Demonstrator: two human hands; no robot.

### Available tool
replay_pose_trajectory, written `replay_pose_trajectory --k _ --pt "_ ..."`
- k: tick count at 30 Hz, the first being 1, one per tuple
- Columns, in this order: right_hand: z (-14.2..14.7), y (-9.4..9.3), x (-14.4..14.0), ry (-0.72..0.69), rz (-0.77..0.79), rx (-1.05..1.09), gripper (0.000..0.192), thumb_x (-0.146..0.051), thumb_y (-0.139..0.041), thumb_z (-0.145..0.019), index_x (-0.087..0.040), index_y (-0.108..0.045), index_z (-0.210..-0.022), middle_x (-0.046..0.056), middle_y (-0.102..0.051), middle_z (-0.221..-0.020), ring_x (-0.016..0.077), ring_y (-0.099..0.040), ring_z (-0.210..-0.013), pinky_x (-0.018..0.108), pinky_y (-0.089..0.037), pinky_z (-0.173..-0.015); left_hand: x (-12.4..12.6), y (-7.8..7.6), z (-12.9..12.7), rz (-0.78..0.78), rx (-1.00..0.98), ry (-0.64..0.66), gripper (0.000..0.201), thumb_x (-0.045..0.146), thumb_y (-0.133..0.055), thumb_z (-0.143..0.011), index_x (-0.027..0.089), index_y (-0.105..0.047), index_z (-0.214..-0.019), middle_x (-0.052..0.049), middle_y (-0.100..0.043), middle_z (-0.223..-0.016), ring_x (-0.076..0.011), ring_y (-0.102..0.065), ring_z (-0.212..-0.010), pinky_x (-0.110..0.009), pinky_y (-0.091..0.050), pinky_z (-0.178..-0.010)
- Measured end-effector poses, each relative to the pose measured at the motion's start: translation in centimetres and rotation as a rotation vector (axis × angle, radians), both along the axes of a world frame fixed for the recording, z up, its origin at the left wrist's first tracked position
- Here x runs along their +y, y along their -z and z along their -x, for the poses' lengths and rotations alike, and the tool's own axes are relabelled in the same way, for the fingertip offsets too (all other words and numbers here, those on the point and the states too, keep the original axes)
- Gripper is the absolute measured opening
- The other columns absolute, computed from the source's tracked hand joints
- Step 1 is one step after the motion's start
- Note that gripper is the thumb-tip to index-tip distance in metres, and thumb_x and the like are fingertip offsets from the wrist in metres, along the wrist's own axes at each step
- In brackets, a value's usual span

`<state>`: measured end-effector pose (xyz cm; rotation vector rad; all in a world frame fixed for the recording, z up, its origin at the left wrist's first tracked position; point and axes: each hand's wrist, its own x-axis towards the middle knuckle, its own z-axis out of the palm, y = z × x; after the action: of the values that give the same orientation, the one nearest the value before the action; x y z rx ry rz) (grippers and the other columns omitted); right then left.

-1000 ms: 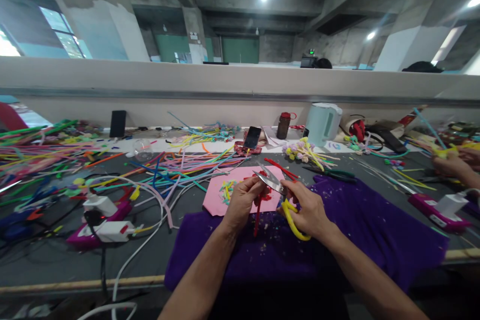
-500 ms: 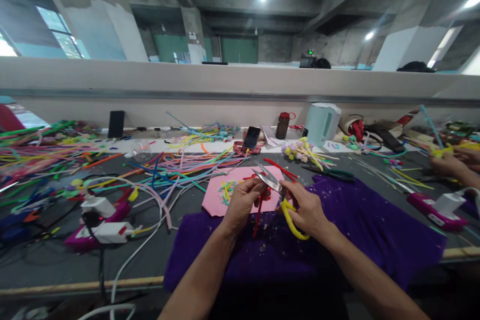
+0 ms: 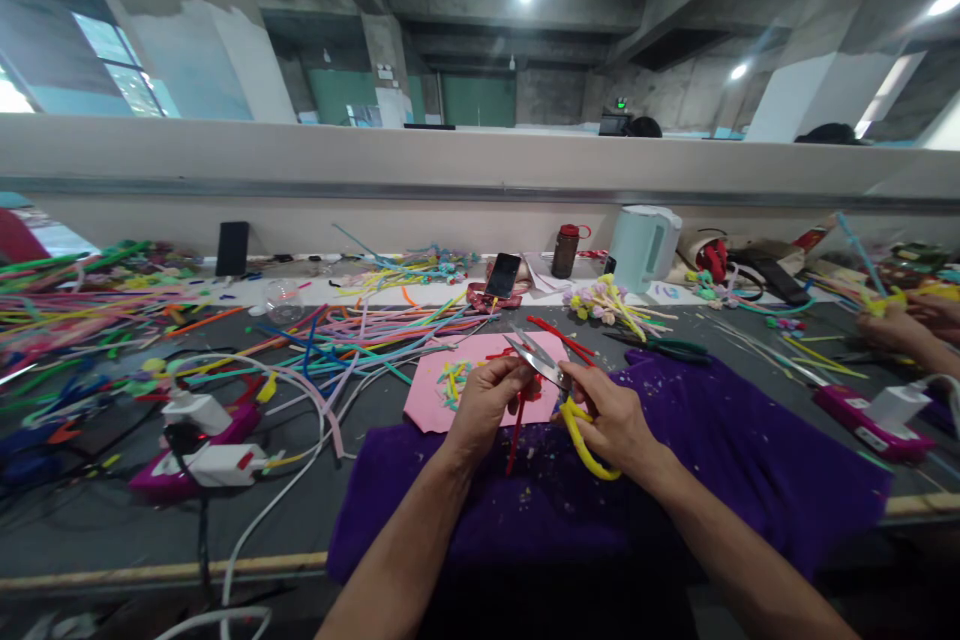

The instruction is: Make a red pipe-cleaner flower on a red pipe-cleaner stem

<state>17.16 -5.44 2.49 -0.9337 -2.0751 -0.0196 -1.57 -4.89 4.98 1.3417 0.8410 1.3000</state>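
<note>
Purple cloth (image 3: 720, 460) below: left hand (image 3: 484, 405) fingers pinching fuzzy red stem (image 3: 516, 430); right hand (image 3: 611, 420) gripping yellow-handled scissors (image 3: 559, 390).

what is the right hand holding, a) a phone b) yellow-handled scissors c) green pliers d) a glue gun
b: the right hand grips yellow-handled scissors, blades pointing toward the red pipe cleaner held by the left hand; the green pliers lie untouched on the table.
</note>
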Motion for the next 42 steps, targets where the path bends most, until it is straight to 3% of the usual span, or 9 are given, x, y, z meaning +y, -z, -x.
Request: replay_pose_trajectory --k 13,23,28,37,42 --pt "-0.16 0.24 -0.04 0.008 -0.012 -0.020 0.053 -0.024 -0.056 -0.076 -0.018 -0.041 -0.126 0.007 -0.057 -0.087 0.0158 -0.055 -0.072 0.026 -0.046 -0.063 -0.10 -0.03 0.01 0.011 0.008 0.019 0.023 0.036 -0.058 -0.074 0.013 -0.061 -0.068 -0.002 -0.060 -0.059 -0.0082 -0.048 -0.048 -0.020 -0.032 -0.044" --pt "0.20 -0.55 -0.34 0.105 0.000 -0.053 0.052 -0.030 -0.058 -0.074 -0.017 -0.046 -0.123 0.007 -0.058 -0.088 0.0159 -0.056 -0.072 0.025 -0.045 -0.060 -0.05 0.22 0.07 0.035 -0.008 0.050 0.025 0.037 -0.058 -0.074 0.013 -0.061 -0.070 -0.004 -0.062 -0.061 -0.0081 -0.047 -0.047 -0.020 -0.033 -0.044" --pt "0.03 -0.46 -0.19 0.083 -0.045 -0.049 0.054 -0.035 -0.059 -0.073 -0.017 -0.046 -0.123 0.008 -0.058 -0.090 0.0176 -0.056 -0.074 0.027 -0.046 -0.062 -0.05 0.21 0.06 0.041 -0.010 0.068 0.024 0.036 -0.059 -0.073 0.012 -0.062 -0.070 -0.004 -0.062 -0.060 -0.0080 -0.047 -0.046 -0.020 -0.032 -0.043" --pt "-0.18 0.20 0.08 0.035 -0.059 -0.036 0.050 -0.025 -0.054 -0.076 -0.016 -0.044 -0.124 0.006 -0.058 -0.082 0.0153 -0.055 -0.069 0.025 -0.045 -0.060 0.00 0.21 0.05 0.054 -0.013 0.045 0.024 0.037 -0.060 -0.072 0.013 -0.063 -0.070 -0.003 -0.062 -0.060 -0.0083 -0.049 -0.048 -0.020 -0.031 -0.043" --pt "-0.29 0.11 0.01 -0.011 0.045 0.095 0.047 -0.029 -0.057 -0.075 -0.017 -0.046 -0.119 0.005 -0.060 -0.084 0.0141 -0.056 -0.069 0.024 -0.046 -0.063 -0.07 0.15 0.10 0.089 -0.055 0.032 0.024 0.037 -0.060 -0.073 0.013 -0.063 -0.074 -0.003 -0.062 -0.059 -0.0074 -0.048 -0.046 -0.019 -0.029 -0.042"
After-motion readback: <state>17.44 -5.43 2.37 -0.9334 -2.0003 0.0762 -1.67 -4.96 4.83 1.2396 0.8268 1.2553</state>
